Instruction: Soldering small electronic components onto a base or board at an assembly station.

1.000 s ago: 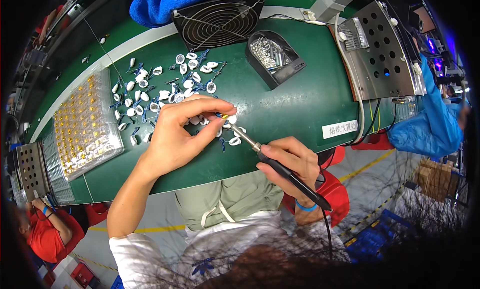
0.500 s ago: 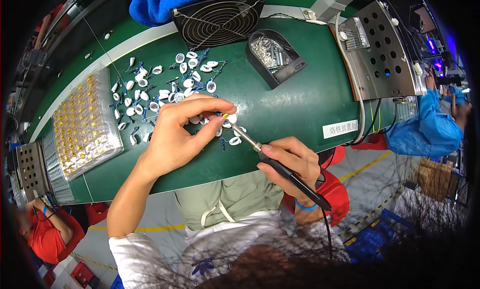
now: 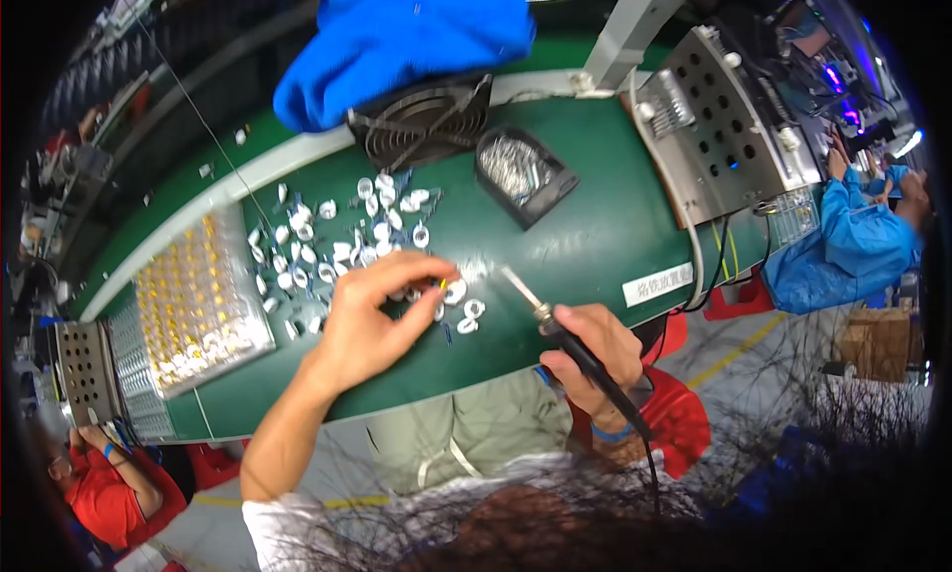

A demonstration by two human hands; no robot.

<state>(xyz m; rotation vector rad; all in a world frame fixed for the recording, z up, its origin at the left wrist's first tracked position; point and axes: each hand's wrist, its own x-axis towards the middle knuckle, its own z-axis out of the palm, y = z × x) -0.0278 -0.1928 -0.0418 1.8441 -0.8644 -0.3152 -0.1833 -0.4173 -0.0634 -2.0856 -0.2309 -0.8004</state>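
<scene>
Between the thumb and forefinger of my left hand (image 3: 375, 319) is a tiny yellow piece (image 3: 442, 285), with a small white round part (image 3: 455, 292) right beside it. The fingertips partly hide how the two join. My right hand (image 3: 607, 352) is closed round the black handle of a soldering iron (image 3: 617, 401). Its metal tip points up and left, a short gap from the pinched piece. Many white oval parts with blue wires (image 3: 299, 247) lie scattered beyond and left of my left hand; a few loose ones (image 3: 468, 324) lie just under its fingertips.
At the left is a clear tray of yellow pieces (image 3: 203, 294). A black fan (image 3: 421, 126) with a blue cloth (image 3: 407, 47) over it and a black bin of metal bits (image 3: 521, 175) stand at the back. A perforated metal box (image 3: 714, 126) is at the right. Co-workers sit at both sides.
The iron's tip has drawn back to the right, away from the piece in my left fingers. My left hand keeps its pinch. The whole view has shifted, with the bench lower in it.
</scene>
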